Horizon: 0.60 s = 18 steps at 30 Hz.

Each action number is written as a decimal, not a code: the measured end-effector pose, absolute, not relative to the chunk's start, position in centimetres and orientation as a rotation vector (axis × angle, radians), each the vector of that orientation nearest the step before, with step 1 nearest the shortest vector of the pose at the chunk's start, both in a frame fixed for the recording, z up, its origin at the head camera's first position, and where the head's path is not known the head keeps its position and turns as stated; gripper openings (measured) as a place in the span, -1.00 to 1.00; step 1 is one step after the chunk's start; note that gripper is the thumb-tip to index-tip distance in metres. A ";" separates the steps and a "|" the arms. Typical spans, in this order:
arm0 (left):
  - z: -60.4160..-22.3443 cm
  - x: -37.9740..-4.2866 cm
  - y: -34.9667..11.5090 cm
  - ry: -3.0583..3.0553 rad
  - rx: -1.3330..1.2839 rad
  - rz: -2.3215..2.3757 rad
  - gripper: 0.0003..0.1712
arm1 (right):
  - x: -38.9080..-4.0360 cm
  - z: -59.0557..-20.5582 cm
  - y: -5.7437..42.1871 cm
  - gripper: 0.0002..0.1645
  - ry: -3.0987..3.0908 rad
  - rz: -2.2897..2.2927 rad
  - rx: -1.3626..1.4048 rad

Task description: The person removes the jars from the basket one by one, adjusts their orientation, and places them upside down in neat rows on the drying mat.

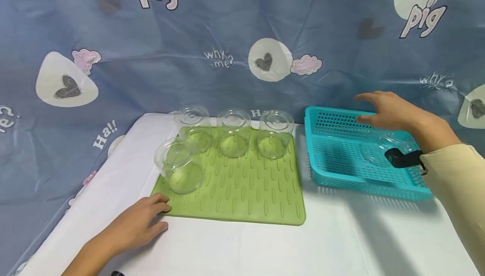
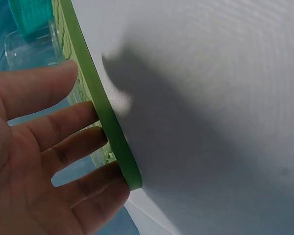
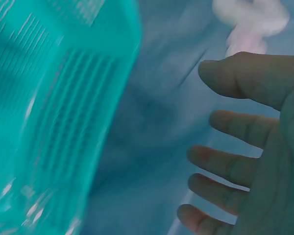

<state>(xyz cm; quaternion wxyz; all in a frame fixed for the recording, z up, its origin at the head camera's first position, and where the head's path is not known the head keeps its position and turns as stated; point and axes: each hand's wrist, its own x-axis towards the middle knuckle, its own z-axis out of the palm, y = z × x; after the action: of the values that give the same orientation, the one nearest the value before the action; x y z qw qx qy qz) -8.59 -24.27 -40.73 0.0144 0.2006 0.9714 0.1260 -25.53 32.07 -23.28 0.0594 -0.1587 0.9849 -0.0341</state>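
My left hand (image 1: 138,223) rests at the front left corner of a green ribbed mat (image 1: 242,192), fingertips touching its edge. In the left wrist view the fingers (image 2: 63,127) are spread and loosely bent, holding nothing. Above the back of a turquoise basket (image 1: 373,185) hovers my right hand (image 1: 392,110), its thumb and fingers apart and nothing between them. Inside the basket, partly behind the wrist, is a clear plastic cup (image 1: 373,149). On the mat stand several clear cups: one at front left (image 1: 183,177), others in a back row (image 1: 233,135).
The basket stands right of the mat on a white tabletop (image 1: 333,234). Behind both hangs a blue printed cloth (image 1: 227,27). A black strap with a small device (image 1: 403,158) sits on my right wrist.
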 end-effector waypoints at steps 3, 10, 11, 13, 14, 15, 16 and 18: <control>-40.8 -8.5 -24.4 3.025 0.612 0.389 -0.64 | -26.5 -23.9 34.6 -0.20 2.969 -0.110 -0.384; -40.7 -8.5 -24.3 3.030 0.598 0.385 -0.59 | -27.7 -25.0 37.9 -0.01 2.939 -0.108 -0.227; -40.6 -8.6 -24.3 3.034 0.594 0.382 -0.59 | -27.8 -25.1 38.3 0.04 2.937 -0.128 -0.197; -40.5 -8.6 -24.2 3.047 0.588 0.371 -0.60 | -28.0 -25.5 39.0 0.17 2.929 -0.185 -0.132; -40.5 -8.7 -24.2 3.049 0.583 0.366 -0.59 | -28.0 -25.7 39.3 0.23 2.920 -0.218 -0.098; -40.4 -8.7 -24.1 3.057 0.580 0.360 -0.60 | -28.0 -26.0 39.6 0.28 2.908 -0.252 -0.063; -40.4 -8.7 -24.0 3.062 0.578 0.356 -0.60 | -28.1 -26.3 39.9 0.34 2.893 -0.282 -0.029; -40.4 -8.7 -23.9 3.069 0.570 0.353 -0.60 | -28.1 -27.0 40.5 0.43 2.857 -0.353 0.032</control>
<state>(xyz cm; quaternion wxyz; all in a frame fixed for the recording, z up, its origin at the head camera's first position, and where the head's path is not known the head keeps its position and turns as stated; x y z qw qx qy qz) -8.74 -23.89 -40.37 0.0003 0.1815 0.9770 0.1123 -28.10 40.53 -26.96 0.1309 0.0109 0.9838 -0.1217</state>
